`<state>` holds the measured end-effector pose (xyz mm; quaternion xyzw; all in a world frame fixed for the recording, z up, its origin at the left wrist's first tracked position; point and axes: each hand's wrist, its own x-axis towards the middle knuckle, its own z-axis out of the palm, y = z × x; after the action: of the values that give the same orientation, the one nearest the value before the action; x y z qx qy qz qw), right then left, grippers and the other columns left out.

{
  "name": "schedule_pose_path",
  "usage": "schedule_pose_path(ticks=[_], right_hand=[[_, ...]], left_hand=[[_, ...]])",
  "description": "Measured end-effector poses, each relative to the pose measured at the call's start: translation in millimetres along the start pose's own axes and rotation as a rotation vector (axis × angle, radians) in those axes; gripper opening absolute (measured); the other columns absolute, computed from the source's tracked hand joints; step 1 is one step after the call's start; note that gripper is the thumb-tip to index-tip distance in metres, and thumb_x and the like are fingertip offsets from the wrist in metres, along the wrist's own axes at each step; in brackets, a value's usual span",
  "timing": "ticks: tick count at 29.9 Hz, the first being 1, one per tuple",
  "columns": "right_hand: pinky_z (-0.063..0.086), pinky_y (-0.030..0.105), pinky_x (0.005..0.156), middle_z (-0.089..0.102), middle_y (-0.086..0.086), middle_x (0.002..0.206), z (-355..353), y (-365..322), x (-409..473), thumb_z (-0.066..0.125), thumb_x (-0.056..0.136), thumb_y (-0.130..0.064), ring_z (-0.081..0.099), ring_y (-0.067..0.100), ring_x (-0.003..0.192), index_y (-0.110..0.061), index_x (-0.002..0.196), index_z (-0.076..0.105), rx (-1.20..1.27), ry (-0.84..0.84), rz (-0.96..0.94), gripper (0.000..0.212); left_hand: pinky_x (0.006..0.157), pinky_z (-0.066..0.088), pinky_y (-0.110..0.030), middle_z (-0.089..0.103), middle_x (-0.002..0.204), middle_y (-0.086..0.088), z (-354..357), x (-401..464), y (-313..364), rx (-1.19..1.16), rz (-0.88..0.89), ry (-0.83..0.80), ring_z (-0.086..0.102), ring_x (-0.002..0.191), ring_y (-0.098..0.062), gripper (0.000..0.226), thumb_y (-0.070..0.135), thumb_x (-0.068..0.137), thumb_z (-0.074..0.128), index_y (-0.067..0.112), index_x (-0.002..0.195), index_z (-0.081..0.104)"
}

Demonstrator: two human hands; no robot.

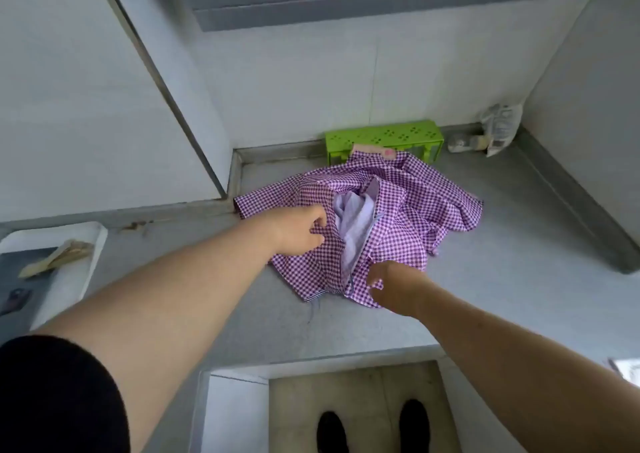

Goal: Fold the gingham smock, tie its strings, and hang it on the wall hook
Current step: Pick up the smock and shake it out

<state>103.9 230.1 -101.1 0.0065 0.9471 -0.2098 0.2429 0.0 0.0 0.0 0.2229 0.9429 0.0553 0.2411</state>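
A purple-and-white gingham smock (pixel 408 210) lies crumpled on the grey counter (pixel 502 296), its pale lilac lining showing through an opening in the middle. My left hand (pixel 298 231) pinches the cloth on the left side of that opening. At the near edge of the heap, my right hand (pixel 391 286) grips the fabric with curled fingers. The smock's strings are not clearly visible, apart from a thin thread hanging at the near hem. No wall hook is in view.
A green perforated rack (pixel 384 137) stands against the back wall just behind the smock. A crumpled plastic bag (pixel 498 127) sits in the back right corner. A white tray (pixel 69 265) with pale utensils lies at the left. The counter's front edge and my shoes are below.
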Motion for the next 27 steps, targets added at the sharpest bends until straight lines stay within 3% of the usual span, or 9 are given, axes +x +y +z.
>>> schedule_pose_path(ticks=[4, 7, 9, 15, 18, 20, 24, 27], right_hand=[[0.051, 0.042, 0.106, 0.059, 0.003, 0.141, 25, 5, 10, 0.054, 0.101, -0.025, 0.059, 0.028, 0.122, -0.028, 0.141, 0.055, -0.028, -0.065, 0.013, 0.04], [0.04, 0.049, 0.118, 0.044, -0.002, 0.158, 40, 8, 10, 0.054, 0.098, -0.024, 0.047, 0.03, 0.141, -0.037, 0.151, 0.042, -0.087, -0.039, 0.009, 0.056], [0.037, 0.049, 0.12, 0.039, -0.006, 0.16, 46, 15, 15, 0.061, 0.095, -0.028, 0.042, 0.028, 0.144, -0.038, 0.153, 0.04, -0.135, -0.036, -0.014, 0.062], [0.045, 0.041, 0.108, 0.05, -0.009, 0.144, 64, 31, 20, 0.059, 0.099, -0.034, 0.053, 0.024, 0.127, -0.036, 0.143, 0.056, -0.087, 0.047, -0.076, 0.044], [0.05, 0.039, 0.092, 0.057, -0.008, 0.13, 69, 35, 14, 0.052, 0.104, -0.028, 0.06, 0.025, 0.113, -0.032, 0.132, 0.065, -0.112, 0.106, -0.12, 0.031], [0.05, 0.04, 0.09, 0.06, -0.005, 0.127, 69, 36, 11, 0.053, 0.102, -0.019, 0.06, 0.026, 0.11, -0.026, 0.131, 0.065, -0.211, 0.125, -0.156, 0.031], [0.043, 0.041, 0.096, 0.061, 0.001, 0.121, 55, 39, 10, 0.057, 0.095, -0.011, 0.057, 0.028, 0.111, -0.019, 0.128, 0.065, -0.378, 0.094, -0.207, 0.034], [0.046, 0.039, 0.085, 0.066, 0.0, 0.108, 35, 43, 7, 0.067, 0.09, -0.014, 0.061, 0.027, 0.098, -0.021, 0.114, 0.069, -0.378, 0.186, -0.288, 0.025]], left_hand=[[0.095, 0.053, -0.039, 0.065, 0.134, 0.001, 25, 14, -10, 0.046, -0.023, -0.1, 0.063, 0.107, -0.02, 0.036, 0.049, 0.101, 0.056, 0.037, 0.135, 0.053], [0.095, 0.049, -0.035, 0.062, 0.141, -0.002, 45, 21, -18, 0.061, -0.017, -0.158, 0.062, 0.115, -0.023, 0.041, 0.045, 0.103, 0.056, 0.033, 0.142, 0.052], [0.095, 0.049, -0.034, 0.061, 0.143, -0.002, 56, 27, -21, 0.06, -0.013, -0.197, 0.062, 0.117, -0.024, 0.042, 0.044, 0.103, 0.056, 0.032, 0.143, 0.052], [0.099, 0.053, -0.043, 0.059, 0.138, 0.002, 69, 37, -17, 0.129, 0.031, -0.197, 0.061, 0.113, -0.021, 0.037, 0.049, 0.101, 0.055, 0.032, 0.134, 0.056], [0.096, 0.051, -0.04, 0.059, 0.122, 0.006, 65, 39, -8, 0.179, 0.126, -0.136, 0.057, 0.106, -0.016, 0.025, 0.046, 0.101, 0.054, 0.029, 0.118, 0.061], [0.095, 0.048, -0.038, 0.057, 0.117, 0.007, 60, 40, 0, 0.233, 0.216, -0.068, 0.052, 0.103, -0.014, 0.02, 0.045, 0.101, 0.054, 0.029, 0.111, 0.061], [0.102, 0.042, -0.041, 0.052, 0.128, 0.004, 49, 48, 17, 0.335, 0.384, 0.023, 0.05, 0.117, -0.018, 0.028, 0.046, 0.1, 0.055, 0.028, 0.122, 0.057], [0.115, 0.034, -0.047, 0.045, 0.143, 0.003, 41, 55, 33, 0.416, 0.471, 0.045, 0.042, 0.134, -0.024, 0.049, 0.053, 0.095, 0.058, 0.032, 0.139, 0.05]])
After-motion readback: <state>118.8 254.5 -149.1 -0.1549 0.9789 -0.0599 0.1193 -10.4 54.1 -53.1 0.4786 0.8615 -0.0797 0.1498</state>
